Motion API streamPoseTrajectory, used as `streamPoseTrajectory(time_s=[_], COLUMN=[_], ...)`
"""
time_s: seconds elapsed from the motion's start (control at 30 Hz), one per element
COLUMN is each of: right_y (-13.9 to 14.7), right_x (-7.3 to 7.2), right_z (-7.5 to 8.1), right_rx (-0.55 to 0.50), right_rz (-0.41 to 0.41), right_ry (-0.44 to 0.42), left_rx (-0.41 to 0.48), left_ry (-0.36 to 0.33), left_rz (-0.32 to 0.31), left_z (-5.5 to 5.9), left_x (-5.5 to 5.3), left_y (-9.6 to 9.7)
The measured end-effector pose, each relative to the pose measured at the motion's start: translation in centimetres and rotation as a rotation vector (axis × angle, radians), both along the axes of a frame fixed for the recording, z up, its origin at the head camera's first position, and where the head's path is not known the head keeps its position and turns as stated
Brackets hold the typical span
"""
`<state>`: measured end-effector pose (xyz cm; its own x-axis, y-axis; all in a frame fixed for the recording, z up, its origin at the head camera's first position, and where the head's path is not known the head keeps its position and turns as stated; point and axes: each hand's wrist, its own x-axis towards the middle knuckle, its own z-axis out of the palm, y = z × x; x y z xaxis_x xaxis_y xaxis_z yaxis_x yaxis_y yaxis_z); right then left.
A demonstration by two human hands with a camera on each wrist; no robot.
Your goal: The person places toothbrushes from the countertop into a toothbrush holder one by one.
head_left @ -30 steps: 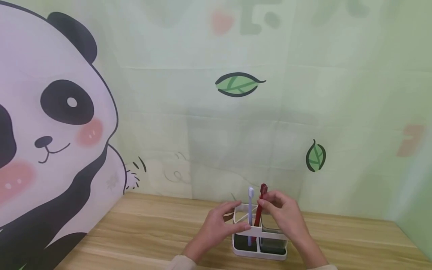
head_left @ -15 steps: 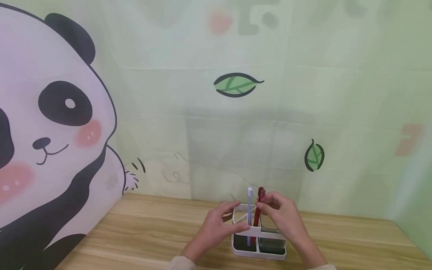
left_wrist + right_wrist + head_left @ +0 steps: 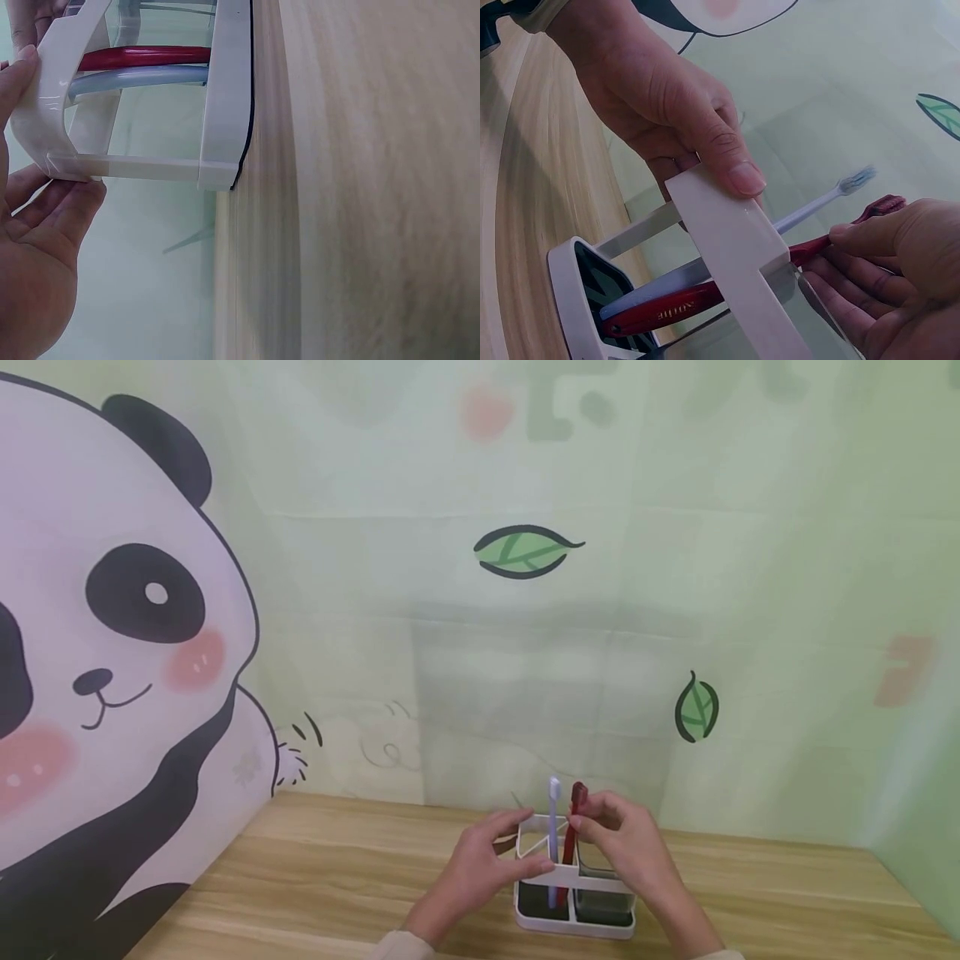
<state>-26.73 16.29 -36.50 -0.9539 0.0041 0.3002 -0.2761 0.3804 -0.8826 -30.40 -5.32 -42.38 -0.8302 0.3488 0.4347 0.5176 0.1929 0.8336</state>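
Note:
A white toothbrush holder (image 3: 592, 929) with a dark base stands on the wooden table. My left hand (image 3: 480, 860) grips its upper frame at the left, thumb on the front rim and fingers round the side. Inside the left part, a pale lavender toothbrush (image 3: 553, 827) stands upright, bristles up. Beside it leans a red toothbrush (image 3: 572, 847), whose neck my right hand (image 3: 630, 839) pinches just under the head. In the right wrist view, the lower end of the red handle (image 3: 671, 307) is down at the holder's base, close to the lavender one.
A clear cup-like piece (image 3: 603, 906) fills the holder's right compartment. Behind the wooden table (image 3: 360, 868) hangs a pale green cloth (image 3: 352, 568) printed with a panda and leaves.
The red toothbrush has sunk slightly in the holder, with my right hand moving down along with it. My left hand keeps its grip on the frame.

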Motion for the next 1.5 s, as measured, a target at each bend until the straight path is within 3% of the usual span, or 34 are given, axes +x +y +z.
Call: streamPoseTrajectory(time_s=[0.27,0.5,0.87,1.2,1.5], right_y=[0.8,2.0,5.3,8.7,11.5], right_x=[0.2,0.3,1.1,1.6,1.9], right_z=[-0.1,0.4,1.1,0.3,-0.3], right_rx=[0.030,0.068,0.157,0.187,0.238], right_rz=[-0.024,-0.016,-0.069,-0.115,-0.148], right_ry=[-0.023,-0.032,-0.026,-0.015,-0.106], left_rx=[0.016,-0.001,-0.002,-0.019,-0.011], left_ry=[-0.012,-0.015,-0.011,-0.028,-0.026], left_rz=[-0.020,-0.002,0.000,-0.003,-0.003], left_z=[0.0,0.1,0.1,0.1,0.1], left_x=[0.2,0.2,0.2,0.2,0.2], left_y=[0.0,-0.2,-0.1,-0.2,-0.2])
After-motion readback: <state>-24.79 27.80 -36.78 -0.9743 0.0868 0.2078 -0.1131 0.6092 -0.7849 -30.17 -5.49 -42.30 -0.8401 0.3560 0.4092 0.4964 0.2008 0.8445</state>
